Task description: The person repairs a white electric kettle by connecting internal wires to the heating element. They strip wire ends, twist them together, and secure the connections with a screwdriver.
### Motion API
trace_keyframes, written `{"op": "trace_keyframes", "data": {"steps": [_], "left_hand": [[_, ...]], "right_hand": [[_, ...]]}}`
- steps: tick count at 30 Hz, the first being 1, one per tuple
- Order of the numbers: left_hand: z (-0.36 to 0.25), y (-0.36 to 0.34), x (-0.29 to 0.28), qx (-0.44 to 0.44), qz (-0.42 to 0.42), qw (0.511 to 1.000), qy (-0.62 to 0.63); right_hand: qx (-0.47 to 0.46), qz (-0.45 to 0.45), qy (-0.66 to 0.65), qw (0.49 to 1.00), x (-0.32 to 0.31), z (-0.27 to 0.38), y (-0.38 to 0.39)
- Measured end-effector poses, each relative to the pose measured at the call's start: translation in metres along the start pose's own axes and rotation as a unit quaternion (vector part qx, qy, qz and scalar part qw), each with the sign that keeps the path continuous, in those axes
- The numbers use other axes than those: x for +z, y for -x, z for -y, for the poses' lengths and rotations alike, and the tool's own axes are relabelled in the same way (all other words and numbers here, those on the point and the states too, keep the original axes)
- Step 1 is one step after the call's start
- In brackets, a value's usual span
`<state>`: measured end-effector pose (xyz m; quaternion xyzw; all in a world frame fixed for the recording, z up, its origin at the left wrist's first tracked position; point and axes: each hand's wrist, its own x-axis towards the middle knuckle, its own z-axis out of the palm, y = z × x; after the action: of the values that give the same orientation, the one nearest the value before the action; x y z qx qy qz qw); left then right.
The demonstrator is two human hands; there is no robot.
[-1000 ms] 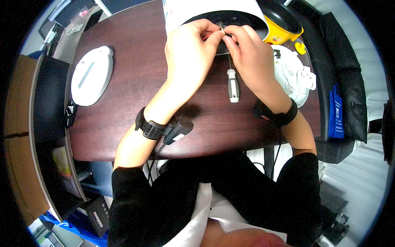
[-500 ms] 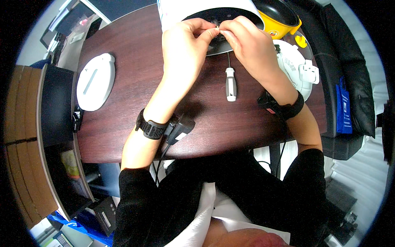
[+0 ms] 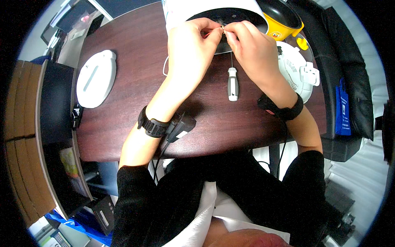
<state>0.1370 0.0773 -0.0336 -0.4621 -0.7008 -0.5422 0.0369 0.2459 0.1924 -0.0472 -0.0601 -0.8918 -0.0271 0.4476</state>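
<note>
My left hand [image 3: 191, 51] and my right hand [image 3: 257, 53] meet fingertip to fingertip over the open dark end of a white rounded appliance housing [image 3: 214, 5]. Both are closed in a pinch on a tiny pale yellowish part [image 3: 223, 29], too small to make out. Wiring and the inside of the housing are mostly hidden behind my fingers. A grey-and-white screwdriver [image 3: 233, 84] lies on the table between my forearms, its shaft pointing to the housing.
On the dark wooden table [image 3: 214, 127], a white oval lid [image 3: 96, 78] lies left. A round white base [image 3: 294, 61] lies right, near a yellow pan [image 3: 284, 31] and a small yellow piece [image 3: 302, 44]. Black wristband devices [image 3: 154, 127] with cables sit on my wrists.
My hands and the housing have shifted slightly right in view, still pinching at the same spot. A bit of white cord now shows beside my left hand.
</note>
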Motion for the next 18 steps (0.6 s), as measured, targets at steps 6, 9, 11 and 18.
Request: {"op": "trace_keyframes", "data": {"steps": [6, 9, 11, 18], "left_hand": [[0.0, 0.0, -0.002, -0.002, 0.007, 0.999, -0.039], [0.001, -0.001, -0.001, 0.005, 0.007, 0.999, -0.053], [0.003, -0.001, 0.002, 0.012, -0.001, 0.999, -0.036], [-0.005, 0.001, 0.004, 0.018, 0.002, 1.0, -0.015]], "right_hand": [[-0.017, 0.005, 0.024, 1.0, -0.001, -0.001, -0.002], [-0.029, 0.015, 0.044, 0.998, -0.004, 0.002, -0.004], [-0.03, 0.019, 0.055, 0.998, -0.004, 0.002, -0.004], [0.008, -0.017, 0.036, 0.999, 0.006, -0.001, 0.005]]}}
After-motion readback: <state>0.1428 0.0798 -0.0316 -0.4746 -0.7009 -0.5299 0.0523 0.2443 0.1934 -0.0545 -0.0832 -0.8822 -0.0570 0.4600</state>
